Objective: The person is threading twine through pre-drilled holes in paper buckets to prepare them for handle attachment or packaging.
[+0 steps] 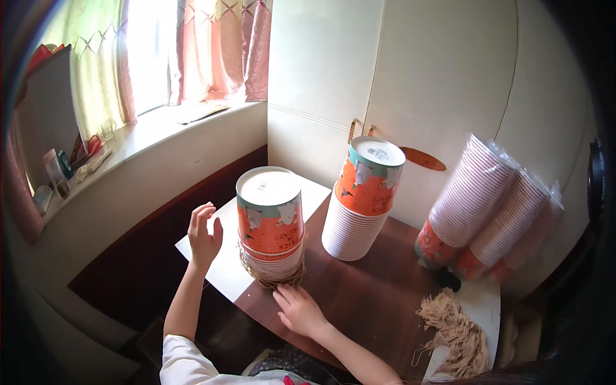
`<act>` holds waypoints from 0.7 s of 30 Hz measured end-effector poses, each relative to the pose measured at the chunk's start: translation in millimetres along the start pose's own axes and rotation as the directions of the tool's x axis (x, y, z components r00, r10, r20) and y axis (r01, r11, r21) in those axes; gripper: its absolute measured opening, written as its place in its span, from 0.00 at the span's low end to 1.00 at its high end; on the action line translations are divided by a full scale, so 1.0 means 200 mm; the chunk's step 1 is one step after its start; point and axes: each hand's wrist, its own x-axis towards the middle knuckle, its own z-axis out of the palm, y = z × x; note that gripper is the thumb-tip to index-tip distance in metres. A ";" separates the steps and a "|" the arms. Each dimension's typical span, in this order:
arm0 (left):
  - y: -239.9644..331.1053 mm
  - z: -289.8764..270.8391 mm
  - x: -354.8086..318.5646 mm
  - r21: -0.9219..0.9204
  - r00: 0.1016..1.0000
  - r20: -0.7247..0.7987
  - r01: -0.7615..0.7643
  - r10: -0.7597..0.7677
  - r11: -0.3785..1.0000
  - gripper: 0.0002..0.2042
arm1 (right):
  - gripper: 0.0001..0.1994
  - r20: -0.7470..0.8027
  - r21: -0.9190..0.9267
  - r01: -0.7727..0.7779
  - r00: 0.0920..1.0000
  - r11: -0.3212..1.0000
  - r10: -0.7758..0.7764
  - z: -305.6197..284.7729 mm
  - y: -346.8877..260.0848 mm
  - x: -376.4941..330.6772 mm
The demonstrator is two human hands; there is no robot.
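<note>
Cup stack (271,221) near the table's (359,301) front-left edge, twine (273,277) looped round its base, right hand (298,309) flat by the twine, left hand (204,236) raised, fingers spread, holding nothing: a tug could topple it.

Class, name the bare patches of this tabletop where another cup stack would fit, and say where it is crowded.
Free: the brown wooden tabletop between the right hand, the upside-down orange paper-cup stack and the tan twine bundle. Crowded: the right edge, under leaning plastic-wrapped cup sleeves.
</note>
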 end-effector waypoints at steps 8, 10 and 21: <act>0.59 0.15 0.42 -0.147 0.947 0.193 -0.232 0.258 0.962 0.15 | 0.14 0.084 0.402 -0.011 0.996 0.916 -0.025 -0.23 -0.16 -0.51; 0.71 0.35 0.53 -0.250 0.903 0.233 -0.303 0.361 0.919 0.16 | 0.14 0.104 0.367 -0.070 0.994 0.928 0.034 -0.28 -0.16 -0.63; 0.92 0.94 0.89 -0.378 0.743 0.561 -0.163 0.366 0.911 0.06 | 0.13 -0.058 0.241 -0.284 0.950 0.928 0.306 -0.57 -0.10 -0.90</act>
